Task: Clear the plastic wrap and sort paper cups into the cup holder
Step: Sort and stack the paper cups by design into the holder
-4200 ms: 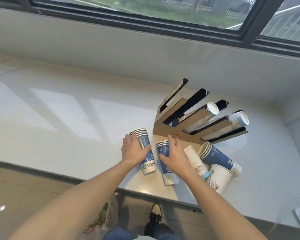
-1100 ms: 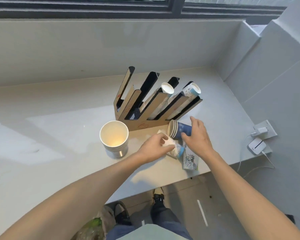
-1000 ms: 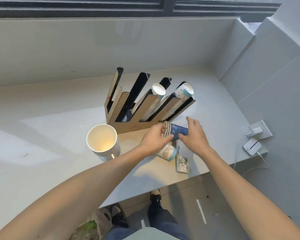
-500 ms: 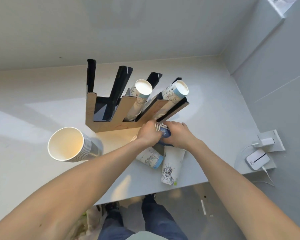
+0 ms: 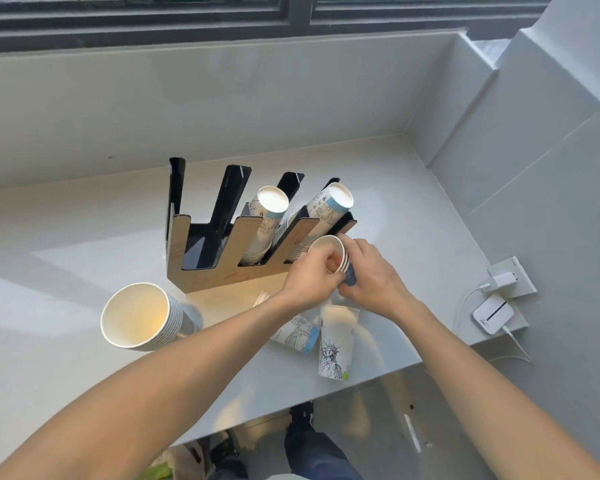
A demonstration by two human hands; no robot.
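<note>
Both hands' fingers [image 5: 329, 263] clamp a cup stack [image 5: 331, 252] over the grey counter [image 5: 413, 216] below the window [image 5: 291, 12].

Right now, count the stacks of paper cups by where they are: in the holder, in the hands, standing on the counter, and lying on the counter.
In the cup holder: 2
In the left hand and right hand: 1
Standing on the counter: 1
Lying on the counter: 2
Total: 6

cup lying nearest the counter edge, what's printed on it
A line drawing of the Statue of Liberty on the white cup; head view.
</note>
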